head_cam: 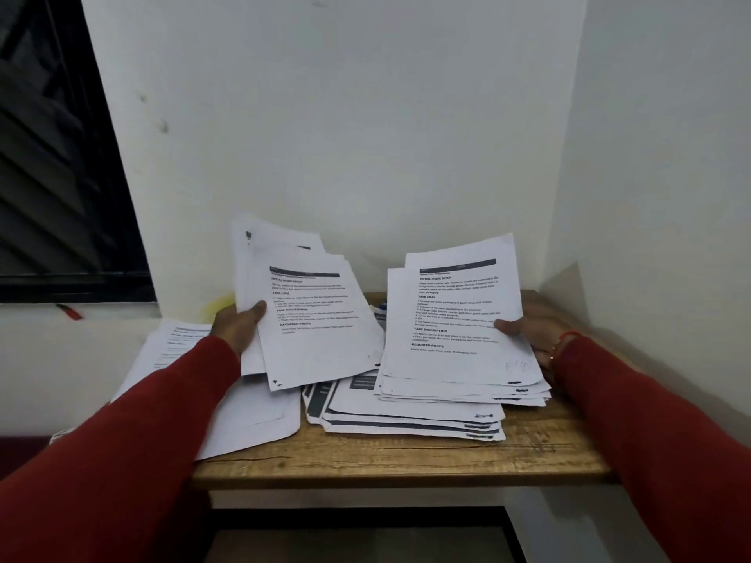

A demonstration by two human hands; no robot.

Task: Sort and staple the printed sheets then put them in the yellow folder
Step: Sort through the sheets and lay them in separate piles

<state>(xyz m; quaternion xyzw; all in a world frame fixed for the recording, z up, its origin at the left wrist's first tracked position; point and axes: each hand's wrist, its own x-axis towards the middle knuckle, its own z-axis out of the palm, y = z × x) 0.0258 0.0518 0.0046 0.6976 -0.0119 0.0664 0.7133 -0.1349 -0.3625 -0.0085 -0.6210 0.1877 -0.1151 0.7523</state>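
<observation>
left hand (pixel 239 325) pinches sheaf (pixel 313 319) at its left edge, thumb on top, long axis leaning away-left | right hand (pixel 536 331) pinches second sheaf (pixel 459 319) at right edge, upright | both above table (pixel 406 457)

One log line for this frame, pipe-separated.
phase: sorting | left hand: holds fanned printed white sheets | right hand: holds thicker white sheet stack | wooden table: more loose sheets | stapler, folder: unseen

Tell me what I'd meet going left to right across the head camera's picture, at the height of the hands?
Loose sheets on the left → left hand → fanned sheets it holds → thicker bundle of printed sheets → right hand, thumb on the bundle's right edge → white side wall.
</observation>
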